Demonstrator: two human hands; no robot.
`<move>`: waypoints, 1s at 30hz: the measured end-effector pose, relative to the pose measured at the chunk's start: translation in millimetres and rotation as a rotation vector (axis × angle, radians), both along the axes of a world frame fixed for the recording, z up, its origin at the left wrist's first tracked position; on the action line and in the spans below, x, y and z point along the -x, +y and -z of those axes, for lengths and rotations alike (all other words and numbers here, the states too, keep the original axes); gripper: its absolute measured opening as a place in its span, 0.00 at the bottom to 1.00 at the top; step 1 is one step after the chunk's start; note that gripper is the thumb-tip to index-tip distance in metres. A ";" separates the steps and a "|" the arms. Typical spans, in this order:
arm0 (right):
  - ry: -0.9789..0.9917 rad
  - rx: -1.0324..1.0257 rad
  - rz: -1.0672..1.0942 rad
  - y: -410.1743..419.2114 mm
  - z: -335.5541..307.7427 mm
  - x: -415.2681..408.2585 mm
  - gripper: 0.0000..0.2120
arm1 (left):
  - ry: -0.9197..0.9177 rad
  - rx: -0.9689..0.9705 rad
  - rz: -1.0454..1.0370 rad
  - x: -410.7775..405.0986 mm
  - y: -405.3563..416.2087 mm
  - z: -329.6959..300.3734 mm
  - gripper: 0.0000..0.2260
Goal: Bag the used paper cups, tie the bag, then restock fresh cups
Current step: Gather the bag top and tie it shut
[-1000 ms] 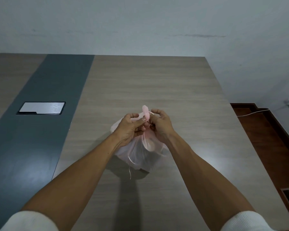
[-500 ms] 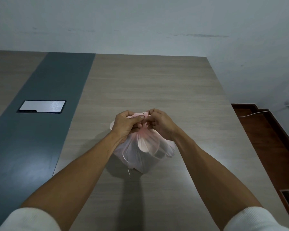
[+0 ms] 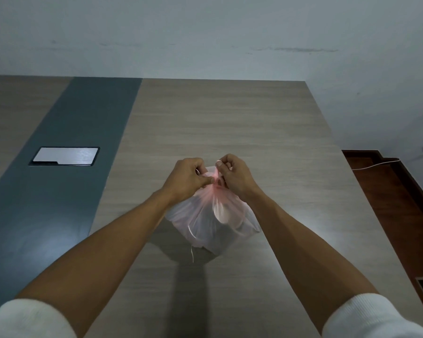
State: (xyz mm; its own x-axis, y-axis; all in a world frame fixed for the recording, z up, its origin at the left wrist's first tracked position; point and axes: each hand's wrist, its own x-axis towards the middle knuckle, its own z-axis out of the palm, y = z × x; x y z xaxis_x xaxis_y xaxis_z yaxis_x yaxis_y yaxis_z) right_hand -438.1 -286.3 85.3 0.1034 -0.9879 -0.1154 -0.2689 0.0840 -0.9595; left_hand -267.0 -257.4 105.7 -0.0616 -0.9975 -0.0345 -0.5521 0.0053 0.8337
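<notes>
A thin pink translucent plastic bag (image 3: 205,220) stands on the wooden table (image 3: 230,123), bulging with pale cup shapes that show dimly through it. Its neck is gathered into a twist at the top. My left hand (image 3: 185,178) pinches the left strand of the neck, and my right hand (image 3: 237,176) pinches the right strand, with the twisted plastic between them. A loose thin strip of bag hangs down its front. No fresh cups are in view.
A dark grey band (image 3: 59,186) runs down the table's left part, with a silver cable hatch (image 3: 65,156) set into it. The table's right edge borders a brown floor (image 3: 396,203) with a white cable (image 3: 374,164). A pale wall stands behind.
The bag's upright pink tail has been pulled down into the twist. My hands have drawn slightly apart at the neck, and the bag has spread wider below them.
</notes>
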 end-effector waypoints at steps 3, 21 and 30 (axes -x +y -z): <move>0.014 0.022 0.002 -2.8 3.2 -0.7 0.09 | 0.110 -0.036 -0.085 5.8 4.1 7.6 0.12; 0.234 0.053 -0.023 -6.7 2.5 -5.0 0.12 | -0.527 0.524 0.019 12.4 18.2 21.8 0.08; 0.205 0.066 -0.091 1.5 10.1 2.7 0.10 | 0.645 -0.383 0.030 6.2 1.7 -0.8 0.17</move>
State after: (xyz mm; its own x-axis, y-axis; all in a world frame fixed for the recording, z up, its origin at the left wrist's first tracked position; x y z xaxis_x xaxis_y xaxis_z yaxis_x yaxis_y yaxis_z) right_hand -440.8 -284.8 75.2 0.1739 -0.9816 -0.0784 -0.4624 -0.0111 -0.8866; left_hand -273.1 -255.7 106.5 -0.2143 -0.9205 -0.3268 0.0423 -0.3430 0.9384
